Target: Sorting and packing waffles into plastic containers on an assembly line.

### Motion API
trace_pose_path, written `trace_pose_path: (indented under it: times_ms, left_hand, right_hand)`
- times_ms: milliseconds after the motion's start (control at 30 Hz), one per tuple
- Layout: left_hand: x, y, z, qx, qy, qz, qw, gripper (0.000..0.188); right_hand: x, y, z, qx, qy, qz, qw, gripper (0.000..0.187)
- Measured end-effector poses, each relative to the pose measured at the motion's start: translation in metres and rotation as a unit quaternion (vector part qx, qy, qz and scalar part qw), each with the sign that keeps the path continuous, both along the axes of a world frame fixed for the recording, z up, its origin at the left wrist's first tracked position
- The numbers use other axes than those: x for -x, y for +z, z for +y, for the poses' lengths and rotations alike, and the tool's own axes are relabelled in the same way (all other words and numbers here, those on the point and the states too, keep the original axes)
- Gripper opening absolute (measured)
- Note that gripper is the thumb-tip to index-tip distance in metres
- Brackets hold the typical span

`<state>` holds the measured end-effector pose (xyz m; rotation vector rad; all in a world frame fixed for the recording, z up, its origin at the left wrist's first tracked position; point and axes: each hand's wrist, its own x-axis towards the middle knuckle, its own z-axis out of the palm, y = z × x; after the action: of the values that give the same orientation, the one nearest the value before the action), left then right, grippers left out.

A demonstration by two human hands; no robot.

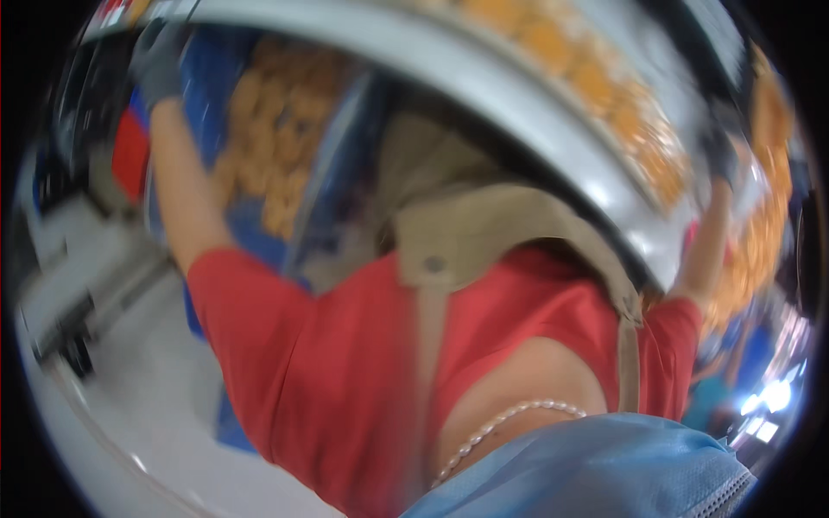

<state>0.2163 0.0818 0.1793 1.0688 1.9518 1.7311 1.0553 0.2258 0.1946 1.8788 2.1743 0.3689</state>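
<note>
My left hand (160, 65), in a grey glove, reaches to the far left, by the end of a pale metal edge and above a blue-lined crate (203, 108). Its fingers are smeared by motion, and anything in them cannot be made out. Orange-brown pieces (281, 129) fill the crate. Far to the right, my right hand (721, 142), in a dark grey glove, is stretched out beside a shiny clear wrapping (753, 186). Blur hides its fingers, so I cannot tell whether it touches the wrapping.
A pale metal surface (414, 56) curves across in front of me, with a row of orange pieces (596, 86) on it. More orange pieces (764, 229) lie at the far right. A red object (129, 155) stands left of the crate. Pale floor (164, 388) shows at lower left.
</note>
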Motion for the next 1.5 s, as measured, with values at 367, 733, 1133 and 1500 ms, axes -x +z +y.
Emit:
trace_pose_path:
  times_ms: [367,733,1133,1500]
  left_hand:
    - [0.034,-0.227,-0.198,0.381,0.122,0.108,0.91,0.033]
    - [0.036,-0.22,-0.155,0.541,-0.032,0.187,0.819,0.068]
    - [0.043,-0.263,-0.205,0.541,-0.091,0.254,0.796,0.038]
    - [0.051,-0.248,-0.233,0.416,-0.064,-0.062,0.905,0.044]
  right_hand:
    - [-0.201,-0.042,0.1,-0.059,0.116,-0.159,0.979,0.035]
    - [0.044,0.015,0.03,-0.11,-0.06,0.154,0.98,0.035]
    - [0.157,0.052,-0.065,-0.052,-0.017,0.609,0.792,0.017]
    - [0.214,0.071,-0.019,-0.152,0.2,0.142,0.958,0.013]
